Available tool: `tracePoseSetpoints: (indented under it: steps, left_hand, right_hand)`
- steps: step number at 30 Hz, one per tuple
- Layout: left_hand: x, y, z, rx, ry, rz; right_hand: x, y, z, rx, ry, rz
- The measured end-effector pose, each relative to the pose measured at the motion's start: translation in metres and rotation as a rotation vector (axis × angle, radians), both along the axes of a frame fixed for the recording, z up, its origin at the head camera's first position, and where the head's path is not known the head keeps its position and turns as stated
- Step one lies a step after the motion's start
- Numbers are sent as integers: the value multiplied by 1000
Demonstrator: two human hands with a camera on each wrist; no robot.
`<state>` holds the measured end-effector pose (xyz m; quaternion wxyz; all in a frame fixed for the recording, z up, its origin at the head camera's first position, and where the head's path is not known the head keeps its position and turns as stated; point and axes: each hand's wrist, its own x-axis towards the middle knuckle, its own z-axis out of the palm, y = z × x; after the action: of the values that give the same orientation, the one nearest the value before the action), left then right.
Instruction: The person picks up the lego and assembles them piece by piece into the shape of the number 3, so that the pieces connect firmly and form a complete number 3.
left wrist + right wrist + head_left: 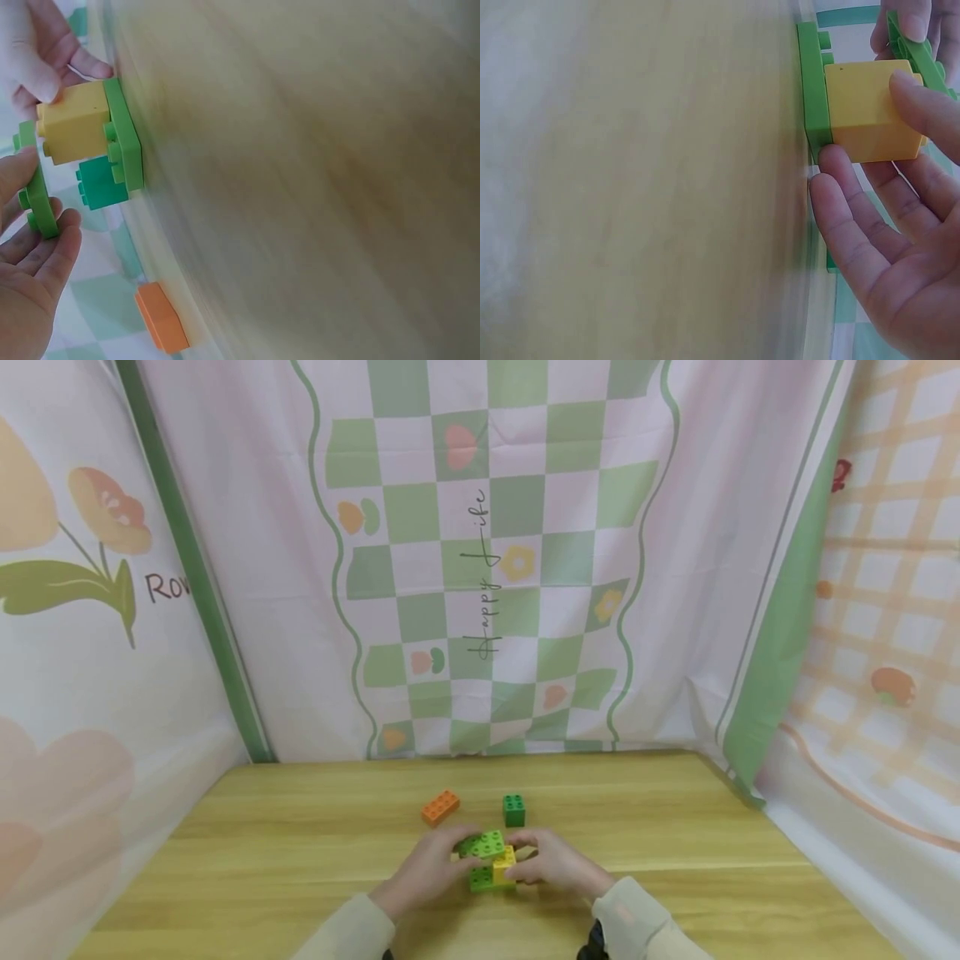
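Observation:
My left hand (429, 867) pinches a flat light-green building brick (489, 843) by its edges, tilted and raised above the table. Under it, a yellow block (505, 865) sits on one end of a second flat light-green brick (127, 142), whose other studs are bare. My right hand (557, 863) grips the yellow block, thumb (922, 101) on one side and fingers on the other. In the left wrist view the raised brick is close to the yellow block's studs; whether they touch I cannot tell.
On the wooden table (300, 827), an orange brick (440, 807) lies beyond my left hand. A dark green block (513, 811) stands beyond my right hand. Printed curtains (510, 610) hang behind the table and at both sides.

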<state>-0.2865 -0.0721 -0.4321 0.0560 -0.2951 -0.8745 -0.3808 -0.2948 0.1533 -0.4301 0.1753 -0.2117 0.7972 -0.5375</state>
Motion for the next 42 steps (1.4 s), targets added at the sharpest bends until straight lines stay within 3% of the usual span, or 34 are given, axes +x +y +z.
tracePoseSetpoints:
  steps: [8, 18, 42]
  left_hand:
    - [1, 4, 2, -64, 36, -4]
    - [1, 7, 4, -108, -23, -3]
    - [2, 10, 11, -218, 43, -65]
  right_hand:
    - [0, -1, 0, -13, 5, 16]
    - [0, 0, 0, -8, -3, 17]
    - [0, 0, 1, -7, 4, 23]
